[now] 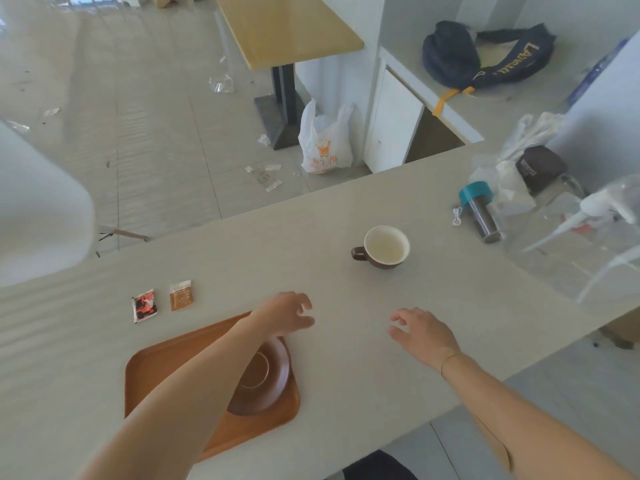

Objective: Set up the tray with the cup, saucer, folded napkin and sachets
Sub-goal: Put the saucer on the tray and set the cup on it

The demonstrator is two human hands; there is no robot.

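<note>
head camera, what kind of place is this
Probably a small cafe or canteen not in service: a long pale counter, a wooden dining table on a pedestal, and wrappers littering the tiled floor.

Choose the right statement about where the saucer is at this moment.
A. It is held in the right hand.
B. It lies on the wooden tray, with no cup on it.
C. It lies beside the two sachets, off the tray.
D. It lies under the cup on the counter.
B: the saucer lies on the wooden tray, while the cup stands apart on the counter, and both hands are empty.
</note>
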